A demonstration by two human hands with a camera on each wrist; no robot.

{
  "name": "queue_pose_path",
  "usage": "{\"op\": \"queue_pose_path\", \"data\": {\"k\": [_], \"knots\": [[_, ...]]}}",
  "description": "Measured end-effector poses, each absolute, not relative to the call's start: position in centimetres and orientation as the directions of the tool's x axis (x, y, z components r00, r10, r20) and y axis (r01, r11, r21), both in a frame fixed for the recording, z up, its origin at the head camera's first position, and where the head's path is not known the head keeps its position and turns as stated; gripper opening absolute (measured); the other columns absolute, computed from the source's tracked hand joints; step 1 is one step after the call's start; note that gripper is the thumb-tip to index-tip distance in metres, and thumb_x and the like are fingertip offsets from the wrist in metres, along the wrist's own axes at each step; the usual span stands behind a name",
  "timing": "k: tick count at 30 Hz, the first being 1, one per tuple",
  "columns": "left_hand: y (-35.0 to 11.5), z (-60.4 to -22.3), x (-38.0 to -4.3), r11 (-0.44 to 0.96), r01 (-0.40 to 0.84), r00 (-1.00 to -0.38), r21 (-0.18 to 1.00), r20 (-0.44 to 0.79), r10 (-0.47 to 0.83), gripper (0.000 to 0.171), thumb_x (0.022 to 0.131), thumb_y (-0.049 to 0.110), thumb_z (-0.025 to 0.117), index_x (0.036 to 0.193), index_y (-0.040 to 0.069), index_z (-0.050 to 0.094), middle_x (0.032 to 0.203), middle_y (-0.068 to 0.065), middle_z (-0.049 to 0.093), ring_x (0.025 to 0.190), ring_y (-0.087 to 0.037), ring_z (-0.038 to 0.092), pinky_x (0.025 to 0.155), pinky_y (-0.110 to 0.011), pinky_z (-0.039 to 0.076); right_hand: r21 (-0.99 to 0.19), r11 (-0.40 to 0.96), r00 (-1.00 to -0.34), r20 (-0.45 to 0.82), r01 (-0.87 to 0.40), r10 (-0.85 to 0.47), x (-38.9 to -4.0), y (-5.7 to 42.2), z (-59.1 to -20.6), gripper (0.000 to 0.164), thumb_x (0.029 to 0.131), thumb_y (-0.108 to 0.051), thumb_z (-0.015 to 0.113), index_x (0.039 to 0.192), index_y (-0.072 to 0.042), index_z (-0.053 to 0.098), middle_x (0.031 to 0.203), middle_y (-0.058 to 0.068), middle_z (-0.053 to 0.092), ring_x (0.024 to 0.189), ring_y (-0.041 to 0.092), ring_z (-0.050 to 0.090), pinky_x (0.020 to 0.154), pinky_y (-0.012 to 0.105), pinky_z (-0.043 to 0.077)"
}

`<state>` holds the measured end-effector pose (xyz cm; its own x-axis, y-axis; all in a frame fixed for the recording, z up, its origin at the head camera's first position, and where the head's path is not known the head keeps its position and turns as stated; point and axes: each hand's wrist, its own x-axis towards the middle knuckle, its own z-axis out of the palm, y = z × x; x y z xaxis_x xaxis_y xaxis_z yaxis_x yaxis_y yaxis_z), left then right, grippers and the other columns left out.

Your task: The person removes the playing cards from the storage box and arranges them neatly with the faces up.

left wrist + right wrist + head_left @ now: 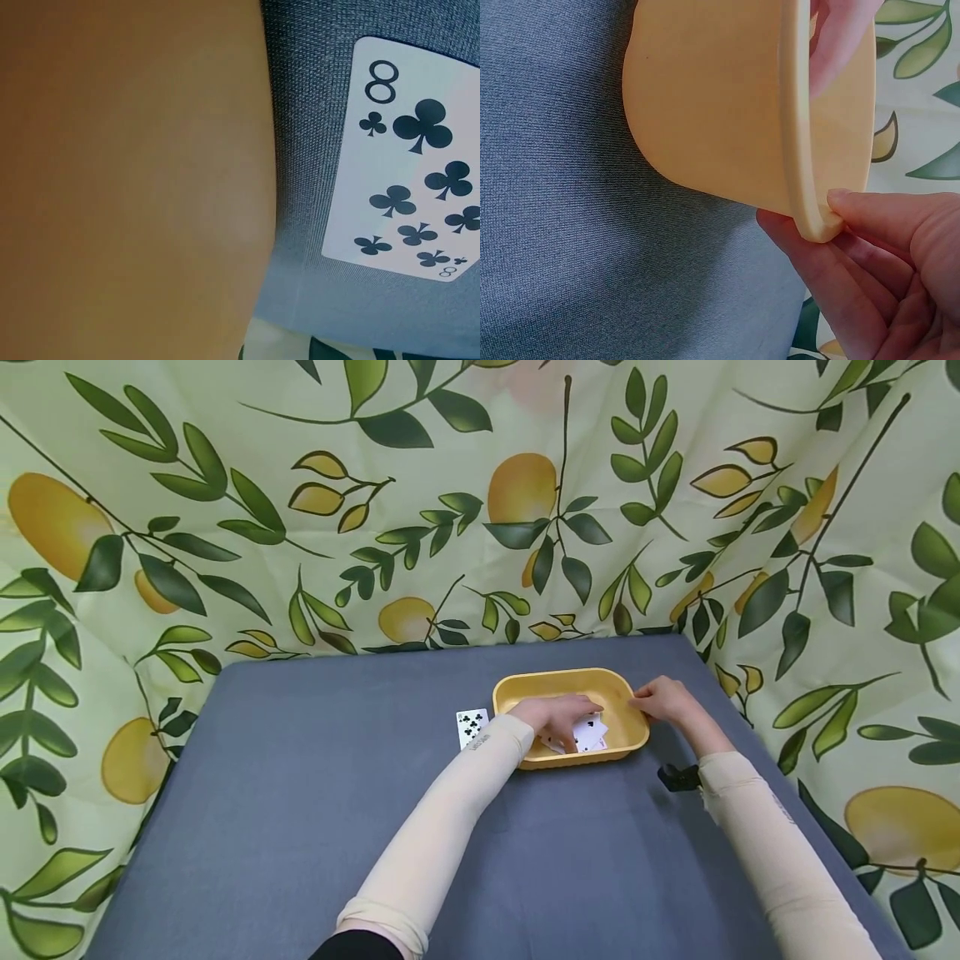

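Observation:
A yellow plastic basin stands toward the back right of the blue-grey table, with several white playing cards inside. My left hand reaches over its near rim, fingers spread above the cards and partly covering them. At the basin's right end, my right hand pinches the rim between thumb and fingers, the thumb on the inner side. An eight of clubs lies face up on the cloth just left of the basin. In the left wrist view the basin's wall fills the left half, and the left hand is out of sight.
Blue-grey cloth covers the table. Fabric printed with leaves and fruit hangs behind and along both sides, close to the table's edges. A small black object sits at the right wrist.

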<state>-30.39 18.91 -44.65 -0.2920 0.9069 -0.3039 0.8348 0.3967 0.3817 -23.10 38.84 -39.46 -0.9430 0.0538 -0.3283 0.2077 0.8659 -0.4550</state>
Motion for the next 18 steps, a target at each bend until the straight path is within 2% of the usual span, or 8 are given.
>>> {"op": "queue_pose_path", "data": {"k": [7, 13, 18], "knots": [[17.8, -45.3, -29.7, 0.397, 0.833, -0.308, 0.385, -0.273, 0.911, 0.089, 0.082, 0.028, 0.079, 0.153, 0.009, 0.029, 0.153, -0.004, 0.036, 0.140, -0.017, 0.029, 0.112, -0.017, 0.018, -0.465, 0.863, -0.942, -0.334, 0.197, 0.035, -22.9, 38.1, -39.9, 0.033, 0.096, -0.016, 0.059, 0.110, 0.012, 0.066, 0.076, 0.007, 0.066, 0.067, 0.017, 0.059, 0.059, 0.027, 0.050], [16.8, -45.4, -29.2, 0.437, 0.773, -0.370, 0.460, -0.232, 0.899, 0.096, 0.079, 0.030, 0.082, 0.154, 0.009, 0.026, 0.156, -0.005, 0.032, 0.142, -0.016, 0.028, 0.113, -0.017, 0.019, -0.464, 0.865, -0.940, -0.340, 0.191, 0.025, -22.9, 37.5, -40.5, 0.034, 0.096, -0.017, 0.058, 0.111, 0.013, 0.066, 0.076, 0.007, 0.068, 0.070, 0.019, 0.061, 0.060, 0.027, 0.051], [16.0, -45.0, -29.0, 0.430, 0.799, -0.420, 0.420, -0.121, 0.899, 0.102, 0.073, 0.039, 0.086, 0.151, 0.005, 0.030, 0.149, -0.005, 0.043, 0.135, -0.018, 0.036, 0.112, -0.019, 0.021, -0.474, 0.859, -0.940, -0.342, 0.193, 0.023, -22.7, 37.4, -40.7, 0.034, 0.096, -0.017, 0.059, 0.111, 0.013, 0.066, 0.079, 0.010, 0.068, 0.071, 0.020, 0.062, 0.061, 0.027, 0.052]]}}
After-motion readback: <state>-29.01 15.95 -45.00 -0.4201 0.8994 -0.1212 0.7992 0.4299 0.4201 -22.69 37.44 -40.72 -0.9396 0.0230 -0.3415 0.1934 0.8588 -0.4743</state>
